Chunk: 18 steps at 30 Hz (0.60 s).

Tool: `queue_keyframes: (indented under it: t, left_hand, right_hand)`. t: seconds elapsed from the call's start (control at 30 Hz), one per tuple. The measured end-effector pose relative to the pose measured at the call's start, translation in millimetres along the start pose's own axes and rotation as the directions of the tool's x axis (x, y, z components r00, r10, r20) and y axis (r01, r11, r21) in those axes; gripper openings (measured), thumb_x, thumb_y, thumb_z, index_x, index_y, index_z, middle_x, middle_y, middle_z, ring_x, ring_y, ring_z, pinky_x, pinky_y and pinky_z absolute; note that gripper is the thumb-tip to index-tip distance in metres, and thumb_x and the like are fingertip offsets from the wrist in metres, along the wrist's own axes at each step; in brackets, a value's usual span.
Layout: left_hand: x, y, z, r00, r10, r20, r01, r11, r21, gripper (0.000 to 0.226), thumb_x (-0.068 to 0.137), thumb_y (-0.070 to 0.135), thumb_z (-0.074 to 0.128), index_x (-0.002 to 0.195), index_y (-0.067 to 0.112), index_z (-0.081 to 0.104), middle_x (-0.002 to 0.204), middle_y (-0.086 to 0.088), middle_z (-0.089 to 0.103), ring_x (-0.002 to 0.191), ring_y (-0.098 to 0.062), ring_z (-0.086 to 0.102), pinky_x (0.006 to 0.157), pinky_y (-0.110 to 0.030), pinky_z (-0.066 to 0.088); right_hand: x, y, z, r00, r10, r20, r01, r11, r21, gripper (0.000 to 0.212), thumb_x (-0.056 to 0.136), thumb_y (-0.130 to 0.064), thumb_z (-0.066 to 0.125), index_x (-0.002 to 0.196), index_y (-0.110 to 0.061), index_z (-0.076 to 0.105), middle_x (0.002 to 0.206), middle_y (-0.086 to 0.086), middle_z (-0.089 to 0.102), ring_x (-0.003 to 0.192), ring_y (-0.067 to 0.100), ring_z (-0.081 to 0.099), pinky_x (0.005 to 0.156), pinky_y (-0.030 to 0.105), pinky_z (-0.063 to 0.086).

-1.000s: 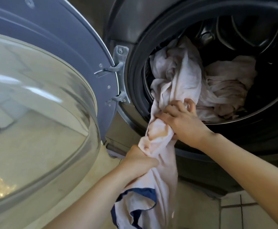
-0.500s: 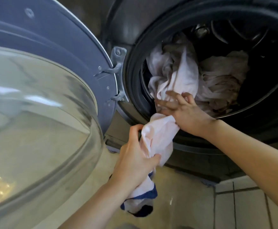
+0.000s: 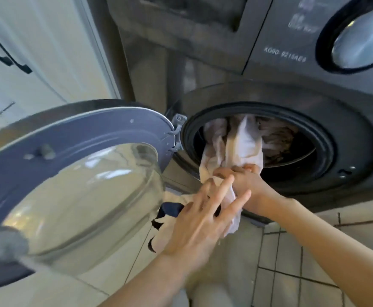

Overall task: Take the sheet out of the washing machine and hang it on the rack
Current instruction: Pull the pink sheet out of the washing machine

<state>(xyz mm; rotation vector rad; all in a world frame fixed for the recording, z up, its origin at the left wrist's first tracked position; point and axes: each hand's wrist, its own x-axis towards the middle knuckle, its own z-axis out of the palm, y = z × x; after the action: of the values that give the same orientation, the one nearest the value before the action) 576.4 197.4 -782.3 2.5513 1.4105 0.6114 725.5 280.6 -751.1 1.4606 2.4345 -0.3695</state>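
Observation:
A pale pink sheet (image 3: 245, 142) with a dark blue border hangs out of the drum opening of the grey washing machine (image 3: 309, 100). Part of it is still bunched inside the drum. My right hand (image 3: 245, 180) is closed around the sheet at the lower lip of the opening. Just below it, my left hand (image 3: 205, 222) has its fingers spread apart against the hanging part of the sheet, not gripping it. The blue-edged end (image 3: 170, 209) dangles toward the floor behind my left hand.
The round glass door (image 3: 74, 191) stands swung open to the left, close to my left arm. A white cabinet (image 3: 26, 52) with a black handle is at the far left. The floor (image 3: 291, 262) below is tiled.
The view has pulled back and up from the machine. My left hand has let go of the sheet and opened its fingers. My right hand still holds the sheet at the opening.

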Motion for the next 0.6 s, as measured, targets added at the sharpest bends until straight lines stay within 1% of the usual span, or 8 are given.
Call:
queue_keyframes:
  t: [0.1,0.17,0.23,0.3,0.33,0.4,0.5,0.6]
  left_hand:
    - [-8,15,-30,0.997,-0.017,0.079,0.025,0.995,-0.097,0.069,0.089,0.016,0.043,0.151,0.032,0.016,0.157,-0.005,0.024,0.138,-0.034,0.035,0.074,-0.038,0.058]
    - [-14,20,-50,0.988,0.006,0.154,0.01,0.995,-0.104,0.076,0.088,0.017,0.039,0.152,0.03,0.001,0.159,-0.007,0.014,0.144,-0.033,0.022,0.086,-0.039,0.054]
    - [-19,25,-71,0.976,0.024,0.217,0.005,0.991,-0.131,0.079,0.088,0.021,0.039,0.152,0.029,-0.007,0.16,-0.006,0.007,0.142,-0.031,0.024,0.094,-0.039,0.049]
    - [-25,29,-94,0.976,-0.042,0.214,0.081,0.981,-0.176,0.078,0.087,0.023,0.045,0.153,0.029,0.004,0.157,0.002,0.022,0.13,-0.022,0.041,0.091,-0.034,0.05]
    - [-28,31,-107,0.977,-0.063,0.201,0.103,0.976,-0.193,0.072,0.089,0.023,0.046,0.152,0.03,0.012,0.153,0.007,0.029,0.125,-0.017,0.045,0.09,-0.032,0.049]
    - [-35,35,-134,0.978,-0.045,0.206,0.086,0.977,-0.193,0.055,0.095,0.025,0.038,0.148,0.032,0.025,0.143,0.014,0.041,0.118,-0.013,0.05,0.087,-0.03,0.047]
    - [-45,39,-176,0.991,-0.04,0.128,0.068,0.973,-0.221,0.038,0.087,0.02,0.047,0.124,0.027,0.055,0.111,0.009,0.062,0.086,-0.015,0.057,0.067,-0.029,0.051]
    - [-55,35,-214,0.997,-0.066,0.049,0.076,0.965,-0.252,0.036,0.074,0.016,0.063,0.109,0.023,0.06,0.099,0.006,0.064,0.076,-0.017,0.058,0.062,-0.029,0.05]
  right_hand:
    - [-34,-20,-21,0.996,-0.024,-0.091,0.051,0.951,0.305,0.038,0.091,-0.033,0.047,0.128,-0.034,0.038,0.125,-0.011,0.046,0.113,0.005,0.05,0.101,0.029,0.027]
    - [-54,-34,-39,0.995,0.079,-0.067,-0.031,0.842,0.538,0.047,0.092,-0.025,0.052,0.133,-0.024,0.028,0.095,-0.006,0.057,0.09,-0.001,0.055,0.082,0.008,0.036]
    - [-69,-47,-52,0.99,0.129,-0.055,-0.059,0.738,0.672,0.048,0.093,-0.022,0.052,0.132,-0.017,0.024,0.084,-0.001,0.058,0.078,0.007,0.058,0.069,0.012,0.044]
    - [-85,-59,-65,0.977,0.214,-0.023,-0.1,0.547,0.831,0.046,0.091,-0.039,0.045,0.129,-0.02,0.028,0.09,0.003,0.061,0.08,0.013,0.06,0.065,0.017,0.048]
    - [-93,-64,-71,0.969,0.246,-0.013,-0.118,0.512,0.851,0.053,0.084,-0.044,0.043,0.129,-0.019,0.03,0.095,0.002,0.06,0.083,0.013,0.059,0.068,0.02,0.049]
    - [-109,-74,-85,0.982,0.189,-0.026,-0.093,0.596,0.798,0.059,0.077,-0.032,0.054,0.13,-0.019,0.03,0.106,-0.002,0.056,0.092,0.009,0.057,0.078,0.025,0.05]
    - [-127,-85,-97,1.0,0.029,-0.003,-0.018,0.681,0.732,0.064,0.072,-0.014,0.07,0.127,-0.021,0.039,0.108,-0.016,0.049,0.097,0.007,0.053,0.079,0.008,0.042]
    - [-132,-92,-117,0.992,-0.068,-0.111,0.124,0.75,0.649,0.062,0.074,-0.021,0.072,0.13,-0.026,0.045,0.123,-0.024,0.043,0.119,0.003,0.042,0.094,0.015,0.036]
